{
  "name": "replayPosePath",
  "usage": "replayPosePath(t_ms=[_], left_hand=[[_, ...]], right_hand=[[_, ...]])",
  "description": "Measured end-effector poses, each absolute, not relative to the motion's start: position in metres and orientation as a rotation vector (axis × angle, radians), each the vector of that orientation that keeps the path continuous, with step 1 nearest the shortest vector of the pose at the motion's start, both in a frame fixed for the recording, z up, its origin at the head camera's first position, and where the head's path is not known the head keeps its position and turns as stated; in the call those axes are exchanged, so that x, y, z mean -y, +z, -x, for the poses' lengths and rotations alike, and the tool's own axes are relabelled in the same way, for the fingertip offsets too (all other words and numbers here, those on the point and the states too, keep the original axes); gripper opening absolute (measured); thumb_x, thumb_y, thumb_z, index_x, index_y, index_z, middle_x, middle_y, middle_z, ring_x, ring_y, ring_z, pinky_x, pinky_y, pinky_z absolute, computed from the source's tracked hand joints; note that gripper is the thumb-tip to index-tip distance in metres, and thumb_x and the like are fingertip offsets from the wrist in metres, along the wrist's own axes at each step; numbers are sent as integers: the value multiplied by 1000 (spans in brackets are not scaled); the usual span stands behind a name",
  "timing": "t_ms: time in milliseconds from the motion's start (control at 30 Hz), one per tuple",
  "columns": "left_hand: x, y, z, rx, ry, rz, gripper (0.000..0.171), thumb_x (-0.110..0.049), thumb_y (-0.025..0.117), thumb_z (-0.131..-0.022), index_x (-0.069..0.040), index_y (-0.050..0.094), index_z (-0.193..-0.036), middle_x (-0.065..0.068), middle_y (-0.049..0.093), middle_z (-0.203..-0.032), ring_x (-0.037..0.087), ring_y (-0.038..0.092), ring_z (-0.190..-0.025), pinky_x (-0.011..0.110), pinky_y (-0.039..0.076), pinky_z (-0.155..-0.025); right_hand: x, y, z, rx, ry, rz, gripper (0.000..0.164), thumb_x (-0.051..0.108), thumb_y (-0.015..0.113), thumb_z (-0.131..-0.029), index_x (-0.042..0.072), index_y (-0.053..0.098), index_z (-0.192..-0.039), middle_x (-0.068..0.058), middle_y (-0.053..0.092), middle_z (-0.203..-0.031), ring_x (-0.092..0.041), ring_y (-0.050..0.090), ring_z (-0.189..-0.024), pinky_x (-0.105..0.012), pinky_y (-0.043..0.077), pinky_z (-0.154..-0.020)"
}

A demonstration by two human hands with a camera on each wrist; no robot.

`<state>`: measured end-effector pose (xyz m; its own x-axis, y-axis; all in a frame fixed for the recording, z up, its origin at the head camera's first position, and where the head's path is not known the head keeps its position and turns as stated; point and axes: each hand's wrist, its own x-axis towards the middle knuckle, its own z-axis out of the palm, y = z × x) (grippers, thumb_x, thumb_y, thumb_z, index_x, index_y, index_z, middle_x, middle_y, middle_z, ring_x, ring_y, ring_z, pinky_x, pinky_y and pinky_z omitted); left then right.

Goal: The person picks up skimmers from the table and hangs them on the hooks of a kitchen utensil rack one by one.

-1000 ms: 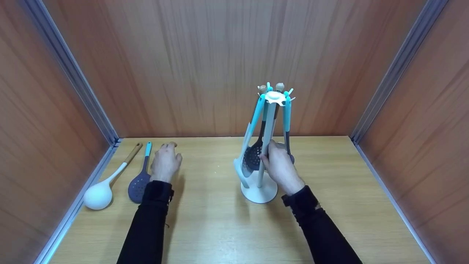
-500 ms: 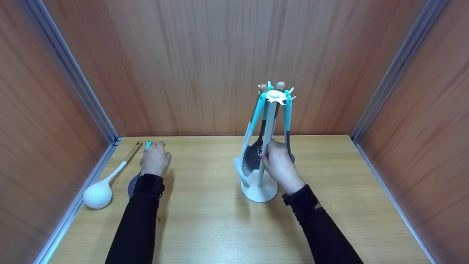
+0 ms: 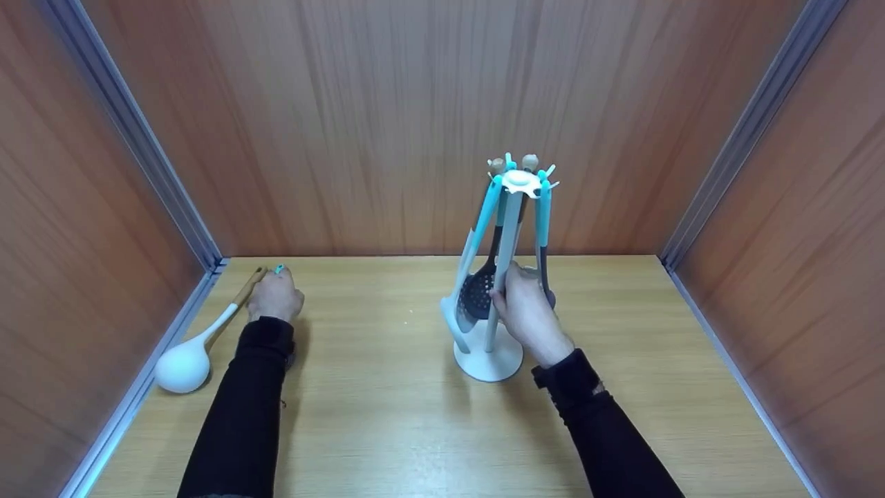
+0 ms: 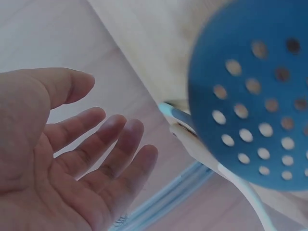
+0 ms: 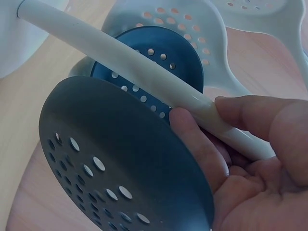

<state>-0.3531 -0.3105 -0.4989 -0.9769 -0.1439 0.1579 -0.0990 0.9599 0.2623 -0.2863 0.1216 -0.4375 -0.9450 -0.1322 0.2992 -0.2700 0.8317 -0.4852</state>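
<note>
My left hand (image 3: pixel 275 294) hovers over the dark blue skimmer, its fingers relaxed and apart from the thumb. In the head view the hand hides most of that skimmer, and only the teal handle end (image 3: pixel 278 269) shows. The left wrist view has the perforated skimmer head (image 4: pixel 255 106) to the right of the fingers (image 4: pixel 130 139), with nothing gripped. On the right, my right hand (image 3: pixel 529 304) grips the white pole of the utensil rack (image 3: pixel 492 366) between thumb and fingers. Several utensils hang there, including a dark perforated one (image 5: pixel 110 144) close to the fingers.
A white ladle (image 3: pixel 183 366) with a wooden handle lies left of my left hand, near the left wall. Wood-grain panels enclose the table (image 3: pixel 387 387) at the back (image 3: pixel 387 124) and both sides.
My left hand has moved left from beside the skimmer to over it, covering it in the head view. The right hand keeps its grip on the rack pole.
</note>
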Motion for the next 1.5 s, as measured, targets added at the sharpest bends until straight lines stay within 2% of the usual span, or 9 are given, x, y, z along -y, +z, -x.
replayPosePath(t_ms=[200, 367, 700, 833, 933, 1267, 1500], left_hand=[[322, -497, 351, 3006, -406, -288, 31, -6, 54, -98, 12, 62, -121, 38, 68, -117, 55, 69, -107, 65, 59, -89], [328, -495, 347, 3078, -385, -325, 32, -6, 55, -98, 14, 61, -122, 39, 67, -119, 56, 67, -112, 64, 57, -95], [337, -511, 347, 3130, -418, -354, 28, -5, 49, -99, 14, 59, -117, 43, 66, -115, 61, 68, -104, 65, 60, -84], [340, -515, 349, 3142, -378, -296, 25, -2, 45, -101, 15, 59, -114, 42, 67, -110, 59, 70, -99, 64, 61, -83], [342, -518, 351, 3144, -366, -266, 25, -1, 44, -102, 16, 57, -116, 42, 67, -109, 57, 71, -97, 63, 61, -82], [348, -528, 359, 3179, -429, -338, 28, 0, 41, -105, 14, 55, -125, 43, 65, -118, 59, 69, -104, 64, 61, -83], [349, -526, 357, 3184, -394, -310, 28, 0, 40, -105, 15, 58, -120, 41, 67, -115, 57, 71, -101, 62, 61, -82]], right_hand=[[-121, -436, 286, 2788, 791, -287, 31, 11, 68, -103, 3, 56, -130, -16, 73, -111, -31, 74, -105, -42, 65, -85], [-120, -435, 285, 2785, 793, -291, 31, 11, 68, -103, 3, 56, -130, -16, 72, -111, -31, 73, -106, -42, 65, -86], [-119, -435, 284, 2797, 810, -280, 33, 12, 68, -103, 4, 55, -133, -16, 72, -114, -31, 72, -109, -43, 65, -88], [-119, -438, 285, 2766, 766, -302, 29, 11, 70, -102, 2, 57, -126, -17, 72, -107, -33, 71, -106, -44, 64, -85], [-120, -439, 285, 2757, 741, -315, 28, 11, 70, -101, 1, 58, -123, -17, 72, -104, -33, 71, -103, -44, 63, -83], [-119, -438, 286, 2803, 777, -292, 28, 13, 68, -103, 3, 56, -127, -16, 72, -109, -31, 72, -105, -42, 65, -84], [-119, -437, 285, 2820, 792, -283, 29, 13, 67, -104, 4, 56, -128, -16, 72, -111, -31, 72, -108, -42, 65, -86]])
